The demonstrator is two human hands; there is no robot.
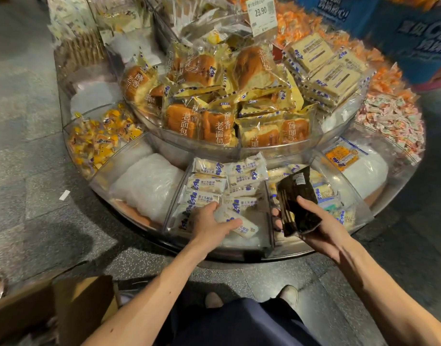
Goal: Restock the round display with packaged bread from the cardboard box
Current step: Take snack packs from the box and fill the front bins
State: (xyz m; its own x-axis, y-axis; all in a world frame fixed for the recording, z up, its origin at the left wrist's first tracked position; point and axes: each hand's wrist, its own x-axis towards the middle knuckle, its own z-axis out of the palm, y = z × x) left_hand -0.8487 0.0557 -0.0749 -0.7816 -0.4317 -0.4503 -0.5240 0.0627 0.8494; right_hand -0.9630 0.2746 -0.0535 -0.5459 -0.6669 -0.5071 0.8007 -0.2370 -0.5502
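Observation:
The round display [239, 254] has clear wedge compartments on two tiers. In the front middle compartment lie several white bread packets [209, 182] with blue print. My left hand [209, 224] reaches into that compartment and grips one white bread packet [242, 224] at its near end. My right hand [321, 226] holds a black packet [295, 198] upright above the compartment to the right, thumb on its front. The cardboard box [72, 305] stands on the floor at lower left, its flaps open; its contents are hidden.
The upper tier holds brown bread loaves in yellow wrappers [214, 96] and flat cream packets [324, 71]. White padding bags [149, 186] fill the left compartment. Small candies [97, 143] lie at left and right. A price sign [260, 13] stands at the top. My shoes [287, 294] are on the grey floor.

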